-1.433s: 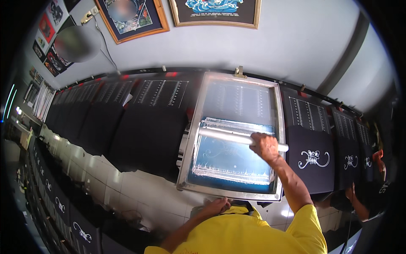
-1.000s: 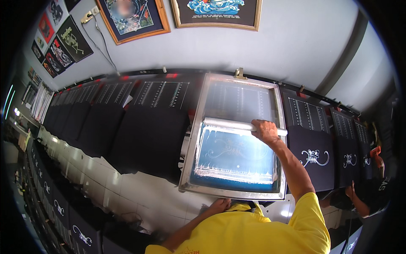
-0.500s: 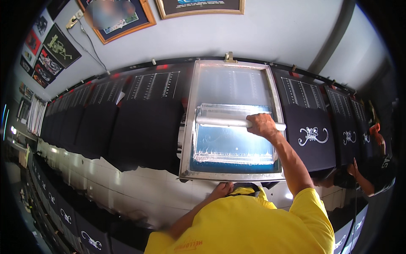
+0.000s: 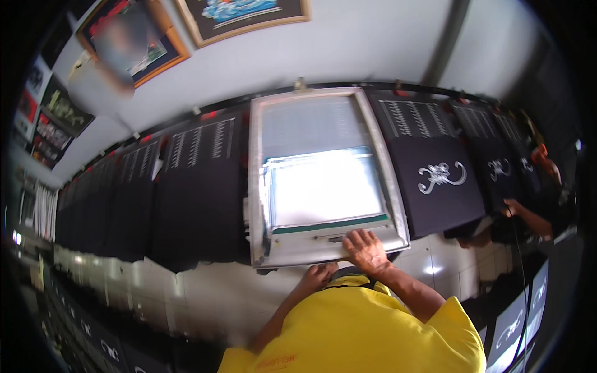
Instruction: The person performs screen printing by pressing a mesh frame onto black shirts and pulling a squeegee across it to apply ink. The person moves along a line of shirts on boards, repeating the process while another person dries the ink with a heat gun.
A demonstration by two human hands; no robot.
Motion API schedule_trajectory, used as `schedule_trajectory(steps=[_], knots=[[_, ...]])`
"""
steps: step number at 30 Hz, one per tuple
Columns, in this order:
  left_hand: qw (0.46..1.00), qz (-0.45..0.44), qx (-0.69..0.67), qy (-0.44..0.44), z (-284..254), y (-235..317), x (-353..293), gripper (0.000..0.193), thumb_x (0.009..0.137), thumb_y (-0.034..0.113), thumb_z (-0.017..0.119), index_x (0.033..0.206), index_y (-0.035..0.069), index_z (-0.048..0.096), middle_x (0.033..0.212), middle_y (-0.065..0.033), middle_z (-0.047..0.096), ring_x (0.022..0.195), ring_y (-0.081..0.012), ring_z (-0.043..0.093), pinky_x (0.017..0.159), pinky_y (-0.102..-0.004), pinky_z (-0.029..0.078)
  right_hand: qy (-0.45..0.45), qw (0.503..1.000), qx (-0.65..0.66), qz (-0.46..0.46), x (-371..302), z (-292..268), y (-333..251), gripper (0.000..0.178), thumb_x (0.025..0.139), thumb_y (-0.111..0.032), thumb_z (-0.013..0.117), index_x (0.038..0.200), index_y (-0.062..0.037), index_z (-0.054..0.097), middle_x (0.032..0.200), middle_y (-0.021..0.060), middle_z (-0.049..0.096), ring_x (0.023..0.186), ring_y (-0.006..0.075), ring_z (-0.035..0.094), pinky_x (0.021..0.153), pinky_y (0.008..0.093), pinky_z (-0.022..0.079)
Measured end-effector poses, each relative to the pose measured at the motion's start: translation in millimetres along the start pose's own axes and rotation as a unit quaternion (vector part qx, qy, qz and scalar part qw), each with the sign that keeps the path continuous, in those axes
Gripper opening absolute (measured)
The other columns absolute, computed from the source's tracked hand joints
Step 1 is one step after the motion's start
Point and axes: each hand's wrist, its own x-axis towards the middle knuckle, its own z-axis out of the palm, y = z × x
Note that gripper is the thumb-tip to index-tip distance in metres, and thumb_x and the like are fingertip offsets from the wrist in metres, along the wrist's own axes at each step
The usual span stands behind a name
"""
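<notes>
A metal-framed printing screen lies over one of the boards in the long row ahead of me. Along its near side is a wide silver squeegee, its green blade edge facing the blue stencil area, where bright glare hides the mesh. My right hand is closed over the squeegee right of its middle. Just below the screen's near edge, my left hand has curled fingers; what they hold, if anything, is hidden. To the screen's right, a black shirt bears a white curled print.
Plain black shirts on boards run off to the left. A metal clamp stands at the screen's far edge. At the right, another person's arm reaches toward the row. More printed shirts lie behind me on both sides.
My right hand has drawn the squeegee from the middle of the screen to its near end. The view has turned slightly. My left hand stays by the near edge.
</notes>
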Motion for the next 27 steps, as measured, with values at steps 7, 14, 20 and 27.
schedule_trajectory(steps=[7,14,20,27], knots=[[0.997,0.002,0.011,-0.075,-1,43,-7,0.025,0.107,0.025,0.044,0.100,0.005,0.057,0.066,0.0046,0.040,0.053,-0.0056,0.035,0.050,-0.0229,0.028,-0.051,0.998,0.014,0.024,-9,1,-7,0.044,0.087,-0.029,0.061,0.123,-0.0046,0.058,0.121,0.0119,0.054,0.117,0.0280,0.050,0.095,0.0397,0.043],[0.996,-0.074,-0.018,-0.044,1,35,-6,0.032,0.104,0.028,0.047,0.100,0.001,0.064,0.064,0.0027,0.047,0.052,-0.0067,0.040,0.050,-0.0243,0.030,-0.041,0.992,0.102,0.057,-20,2,-8,0.059,0.084,-0.038,0.070,0.130,-0.0031,0.056,0.134,0.0167,0.052,0.127,0.0328,0.048,0.103,0.0445,0.042],[0.989,-0.050,0.118,-0.072,-22,88,-49,0.036,0.106,0.026,0.044,0.105,-0.001,0.067,0.068,-0.0010,0.057,0.055,-0.0095,0.053,0.051,-0.0231,0.037,0.157,0.941,0.164,0.250,-24,-20,49,0.044,0.082,-0.023,0.076,0.120,-0.0059,0.062,0.121,0.0183,0.063,0.112,0.0371,0.061,0.097,0.0465,0.049],[0.858,0.178,0.225,0.427,-121,104,-50,0.033,0.102,0.027,0.050,0.115,0.002,0.066,0.089,-0.0134,0.071,0.081,-0.0259,0.069,0.076,-0.0363,0.054,0.195,0.867,0.215,0.406,-54,2,117,0.033,0.094,-0.018,0.059,0.121,0.0010,0.060,0.113,0.0237,0.065,0.105,0.0412,0.063,0.091,0.0449,0.050]])
